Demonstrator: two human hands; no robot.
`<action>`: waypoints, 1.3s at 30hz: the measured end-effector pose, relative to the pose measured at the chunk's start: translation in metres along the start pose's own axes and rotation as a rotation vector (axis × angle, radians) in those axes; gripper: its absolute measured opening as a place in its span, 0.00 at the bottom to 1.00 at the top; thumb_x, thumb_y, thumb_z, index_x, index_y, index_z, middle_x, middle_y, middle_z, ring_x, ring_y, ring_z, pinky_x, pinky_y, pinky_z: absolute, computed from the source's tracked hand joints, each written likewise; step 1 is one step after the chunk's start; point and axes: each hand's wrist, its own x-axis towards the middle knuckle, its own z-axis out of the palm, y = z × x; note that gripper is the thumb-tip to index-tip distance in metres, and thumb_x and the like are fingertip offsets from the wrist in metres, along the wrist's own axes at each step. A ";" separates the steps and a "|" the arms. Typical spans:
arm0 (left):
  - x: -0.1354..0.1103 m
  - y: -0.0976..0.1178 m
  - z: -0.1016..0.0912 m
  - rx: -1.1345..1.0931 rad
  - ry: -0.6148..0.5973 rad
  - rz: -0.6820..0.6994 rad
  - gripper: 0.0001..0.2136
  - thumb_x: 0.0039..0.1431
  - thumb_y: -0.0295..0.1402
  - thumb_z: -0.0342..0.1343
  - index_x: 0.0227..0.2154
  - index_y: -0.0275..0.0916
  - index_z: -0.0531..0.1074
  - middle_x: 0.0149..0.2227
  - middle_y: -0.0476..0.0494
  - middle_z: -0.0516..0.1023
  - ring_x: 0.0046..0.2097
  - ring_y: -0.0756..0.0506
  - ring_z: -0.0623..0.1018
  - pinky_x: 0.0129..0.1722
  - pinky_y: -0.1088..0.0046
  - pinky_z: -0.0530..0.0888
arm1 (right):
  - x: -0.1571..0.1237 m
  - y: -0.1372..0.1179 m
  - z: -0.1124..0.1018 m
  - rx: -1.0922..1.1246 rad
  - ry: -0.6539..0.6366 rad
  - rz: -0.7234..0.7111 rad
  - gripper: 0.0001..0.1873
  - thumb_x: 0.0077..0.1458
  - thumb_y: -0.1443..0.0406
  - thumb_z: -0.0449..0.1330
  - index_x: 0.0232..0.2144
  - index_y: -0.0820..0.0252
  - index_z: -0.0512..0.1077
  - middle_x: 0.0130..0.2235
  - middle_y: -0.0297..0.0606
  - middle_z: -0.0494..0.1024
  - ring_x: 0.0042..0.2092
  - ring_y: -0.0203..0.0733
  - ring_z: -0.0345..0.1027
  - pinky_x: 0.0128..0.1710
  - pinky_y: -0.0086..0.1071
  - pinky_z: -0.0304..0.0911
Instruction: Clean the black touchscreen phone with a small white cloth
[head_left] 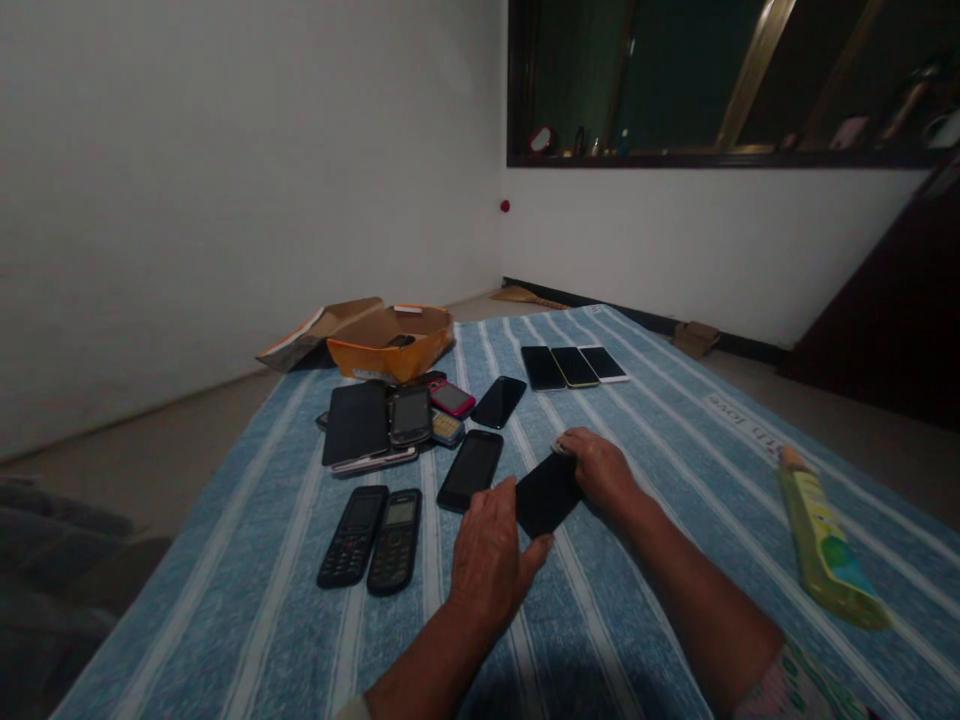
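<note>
A black smartphone (547, 495) lies tilted between my two hands, its dark face up. My left hand (487, 555) grips its left end, fingers along the upper side and thumb at the lower corner. At the phone's upper right end, my right hand (600, 468) is closed with curled fingers on its edge; something small and pale shows by the fingertips. Just beyond my left hand is another black smartphone (471, 470). Two keypad phones, one black (352, 537) and one dark (394, 542), lie side by side to the left.
A pile of old phones (358, 425) sits before an open orange cardboard box (394, 345). One dark phone (499, 402) lies alone, and three in a row (574, 367) farther back. A yellow-green bottle (829, 545) lies at right on the striped blue cloth (247, 560).
</note>
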 end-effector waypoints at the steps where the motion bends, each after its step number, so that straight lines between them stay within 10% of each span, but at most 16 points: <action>1: 0.000 0.000 0.001 0.001 0.007 0.003 0.28 0.52 0.34 0.62 0.55 0.35 0.60 0.47 0.38 0.73 0.49 0.38 0.71 0.49 0.60 0.71 | 0.001 0.005 0.000 0.024 0.025 0.016 0.24 0.50 0.79 0.49 0.42 0.58 0.76 0.46 0.40 0.77 0.48 0.42 0.69 0.47 0.29 0.59; 19: 0.016 0.007 0.009 0.122 0.089 0.098 0.29 0.50 0.36 0.61 0.54 0.31 0.61 0.42 0.37 0.76 0.45 0.37 0.73 0.42 0.61 0.72 | 0.009 0.020 0.014 0.325 0.244 -0.024 0.29 0.41 0.81 0.47 0.40 0.60 0.78 0.42 0.40 0.80 0.45 0.41 0.72 0.49 0.32 0.63; 39: 0.019 0.017 -0.005 0.160 -0.023 -0.017 0.28 0.54 0.42 0.58 0.54 0.29 0.64 0.38 0.36 0.76 0.44 0.36 0.75 0.43 0.61 0.72 | -0.003 0.029 -0.037 0.321 -0.050 0.124 0.22 0.41 0.78 0.50 0.30 0.61 0.80 0.32 0.37 0.81 0.40 0.42 0.73 0.40 0.29 0.61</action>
